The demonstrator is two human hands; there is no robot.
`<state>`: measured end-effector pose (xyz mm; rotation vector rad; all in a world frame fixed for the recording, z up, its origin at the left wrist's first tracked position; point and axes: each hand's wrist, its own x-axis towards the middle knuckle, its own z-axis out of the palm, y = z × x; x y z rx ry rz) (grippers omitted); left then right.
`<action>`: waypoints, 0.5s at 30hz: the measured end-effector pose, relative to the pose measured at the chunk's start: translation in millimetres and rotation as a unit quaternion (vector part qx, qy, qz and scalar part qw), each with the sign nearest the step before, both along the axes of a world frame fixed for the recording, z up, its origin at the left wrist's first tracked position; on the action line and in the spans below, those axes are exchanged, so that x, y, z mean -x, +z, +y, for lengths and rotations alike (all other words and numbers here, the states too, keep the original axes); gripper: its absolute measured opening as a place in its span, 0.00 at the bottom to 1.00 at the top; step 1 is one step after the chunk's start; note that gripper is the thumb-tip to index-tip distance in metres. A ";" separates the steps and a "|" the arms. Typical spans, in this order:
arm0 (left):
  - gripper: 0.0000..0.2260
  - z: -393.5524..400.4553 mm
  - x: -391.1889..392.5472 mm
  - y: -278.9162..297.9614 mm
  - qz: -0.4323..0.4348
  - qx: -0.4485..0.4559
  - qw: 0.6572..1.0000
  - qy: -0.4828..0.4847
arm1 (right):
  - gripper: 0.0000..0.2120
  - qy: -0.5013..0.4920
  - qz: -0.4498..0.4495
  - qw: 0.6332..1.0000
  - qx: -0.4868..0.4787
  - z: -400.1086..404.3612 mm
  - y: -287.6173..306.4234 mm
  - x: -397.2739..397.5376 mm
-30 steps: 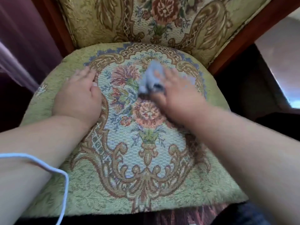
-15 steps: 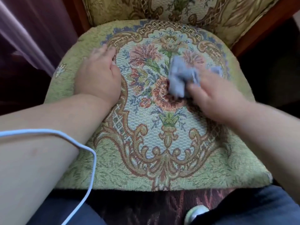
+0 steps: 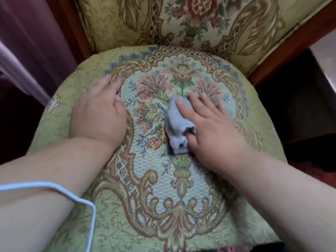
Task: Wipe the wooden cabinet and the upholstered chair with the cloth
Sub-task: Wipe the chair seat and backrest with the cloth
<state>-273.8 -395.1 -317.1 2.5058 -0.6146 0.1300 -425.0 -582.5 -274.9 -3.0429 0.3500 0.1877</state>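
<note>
One cloth (image 3: 177, 127), grey, bunched, on the middle of the chair (image 3: 181, 206) seat. One right hand (image 3: 209, 128), laid over the cloth's right side, fingers spread flat, thumb tucked into a fold: grip pressing, not closed round it. One left hand (image 3: 99, 113), flat on the seat toward its left edge, grip apart, empty. One white cable (image 3: 72, 195) across the left forearm. Seat and back: green floral weave, red-brown wooden frame (image 3: 300, 39). Purple curtain (image 3: 27, 42) at left.
</note>
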 end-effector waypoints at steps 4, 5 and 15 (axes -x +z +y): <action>0.22 -3.4 -1.0 1.1 -0.001 0.004 1.000 0.011 | 0.31 -0.060 -0.011 0.997 0.039 -51.5 -5.3 -102.2; 0.23 -4.5 -1.3 1.1 -0.002 0.002 1.000 0.008 | 0.30 -0.078 0.005 0.996 0.034 -62.5 -5.4 -127.1; 0.25 -3.6 -7.8 -0.8 -0.004 -0.029 1.000 0.003 | 0.24 0.116 -0.016 0.987 -0.107 7.2 15.3 -150.1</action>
